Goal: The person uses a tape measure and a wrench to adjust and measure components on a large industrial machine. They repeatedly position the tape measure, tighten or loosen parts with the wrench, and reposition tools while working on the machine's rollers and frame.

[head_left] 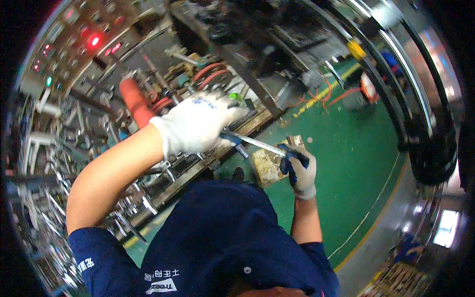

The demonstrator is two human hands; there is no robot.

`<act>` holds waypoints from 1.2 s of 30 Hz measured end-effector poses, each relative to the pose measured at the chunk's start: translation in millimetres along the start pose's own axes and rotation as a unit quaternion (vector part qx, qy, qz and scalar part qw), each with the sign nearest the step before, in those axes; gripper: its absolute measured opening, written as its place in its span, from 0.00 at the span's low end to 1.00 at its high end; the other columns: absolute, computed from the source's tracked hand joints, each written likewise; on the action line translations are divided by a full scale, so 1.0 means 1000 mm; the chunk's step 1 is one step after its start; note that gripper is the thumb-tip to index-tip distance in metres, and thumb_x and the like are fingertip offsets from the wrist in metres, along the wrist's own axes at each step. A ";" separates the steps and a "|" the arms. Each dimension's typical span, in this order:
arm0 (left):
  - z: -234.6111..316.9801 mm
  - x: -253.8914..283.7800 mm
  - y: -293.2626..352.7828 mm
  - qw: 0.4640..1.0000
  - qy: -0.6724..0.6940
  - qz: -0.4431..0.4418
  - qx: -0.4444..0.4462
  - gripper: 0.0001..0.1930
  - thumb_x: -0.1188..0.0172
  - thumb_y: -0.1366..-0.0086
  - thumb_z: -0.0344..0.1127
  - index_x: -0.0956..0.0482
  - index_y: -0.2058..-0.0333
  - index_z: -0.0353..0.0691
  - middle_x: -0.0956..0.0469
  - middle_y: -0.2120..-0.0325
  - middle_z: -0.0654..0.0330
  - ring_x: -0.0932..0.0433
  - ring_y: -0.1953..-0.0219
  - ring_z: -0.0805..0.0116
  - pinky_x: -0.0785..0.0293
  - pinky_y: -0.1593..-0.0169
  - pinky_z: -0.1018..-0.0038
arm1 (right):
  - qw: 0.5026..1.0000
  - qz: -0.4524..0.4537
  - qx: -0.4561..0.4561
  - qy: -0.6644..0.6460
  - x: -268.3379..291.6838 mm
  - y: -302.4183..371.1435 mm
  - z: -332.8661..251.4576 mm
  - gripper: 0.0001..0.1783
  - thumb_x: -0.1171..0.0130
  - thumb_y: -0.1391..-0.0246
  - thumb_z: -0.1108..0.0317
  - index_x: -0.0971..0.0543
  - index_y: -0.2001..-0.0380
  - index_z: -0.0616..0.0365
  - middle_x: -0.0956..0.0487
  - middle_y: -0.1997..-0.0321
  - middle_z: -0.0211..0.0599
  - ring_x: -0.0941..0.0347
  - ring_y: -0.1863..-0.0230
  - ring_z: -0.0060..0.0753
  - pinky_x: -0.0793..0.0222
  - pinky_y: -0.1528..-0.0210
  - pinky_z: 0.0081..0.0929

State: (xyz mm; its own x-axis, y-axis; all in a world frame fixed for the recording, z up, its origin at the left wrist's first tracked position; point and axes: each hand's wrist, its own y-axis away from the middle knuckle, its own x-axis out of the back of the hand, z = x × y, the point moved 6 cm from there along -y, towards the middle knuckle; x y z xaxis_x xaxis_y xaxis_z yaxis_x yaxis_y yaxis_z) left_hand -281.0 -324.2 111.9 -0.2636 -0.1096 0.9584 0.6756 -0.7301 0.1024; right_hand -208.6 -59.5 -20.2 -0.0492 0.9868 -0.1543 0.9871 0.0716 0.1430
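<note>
Leftmost, well out from the left fingers, bright metal parts (42, 208) lie heaped, and a control panel (74, 44) with lit red and green lamps stands beyond and to the left of them. Nearer, just left of the left wrist, a red cylinder (134, 99) slants over the cluttered worktop (264, 119), with red hoses (213, 74) past the knuckles. The gloved left hand (198, 124) reaches in over the worktop's edge, its fingers apparently closed on the near end of a slim metal rod (260, 144), though the back of the glove hides part of that grip. The rod spans the gap between the two hands, sloping down from the left fingers to the right ones. There the gloved right hand (301, 171) has its blue-coated fingers curled and clamped around the other end. The step in hand looks to be a two-handed hold on the rod, clear of the worktop; moving it from this pose would call for both grips to work together. Below and left of the right fingers sits a worn, pale block (264, 171); to their right stretches green floor (356, 198), with black and chrome tubing (410, 74) farther off.
</note>
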 end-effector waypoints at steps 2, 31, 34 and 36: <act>0.002 -0.006 0.004 0.994 0.021 -0.106 0.026 0.23 0.33 0.39 0.41 0.21 0.45 0.43 0.18 0.52 0.48 0.20 0.47 0.48 0.25 0.43 0.55 | 0.993 0.063 0.084 0.062 -0.019 0.008 -0.040 0.23 0.42 0.45 0.79 0.20 0.45 0.70 0.19 0.67 0.36 0.22 0.67 0.24 0.25 0.63 0.22; -0.027 0.237 0.029 0.733 0.529 0.364 -0.224 0.17 0.35 0.31 0.43 0.16 0.51 0.38 0.17 0.66 0.64 0.21 0.64 0.78 0.22 0.58 0.76 | 0.673 0.172 0.472 0.543 -0.140 0.091 -0.309 0.19 0.37 0.53 0.77 0.21 0.55 0.66 0.17 0.58 0.49 0.18 0.59 0.44 0.24 0.52 0.36; -0.084 0.276 0.016 0.773 0.448 0.404 -0.196 0.19 0.36 0.30 0.47 0.16 0.49 0.41 0.15 0.62 0.63 0.18 0.62 0.74 0.20 0.55 0.74 | 0.678 0.208 0.432 0.557 -0.147 0.066 -0.371 0.14 0.39 0.46 0.74 0.22 0.55 0.64 0.18 0.61 0.46 0.20 0.61 0.40 0.25 0.54 0.33; -0.136 0.292 0.010 0.757 0.505 0.391 -0.137 0.22 0.36 0.29 0.48 0.17 0.45 0.39 0.15 0.55 0.63 0.20 0.54 0.74 0.23 0.47 0.74 | 0.678 0.221 0.417 0.564 -0.151 0.027 -0.399 0.11 0.41 0.41 0.71 0.22 0.56 0.62 0.18 0.63 0.46 0.19 0.60 0.37 0.26 0.54 0.31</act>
State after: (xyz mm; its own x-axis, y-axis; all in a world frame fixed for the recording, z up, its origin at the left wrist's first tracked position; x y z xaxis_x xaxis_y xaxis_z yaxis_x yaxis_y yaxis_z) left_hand -445.0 -455.4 356.2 -0.3425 -0.9395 -0.0091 0.7656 -0.2734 -0.5824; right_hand -235.3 -148.4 397.2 0.6584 0.4030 0.6357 0.6628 0.0897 -0.7434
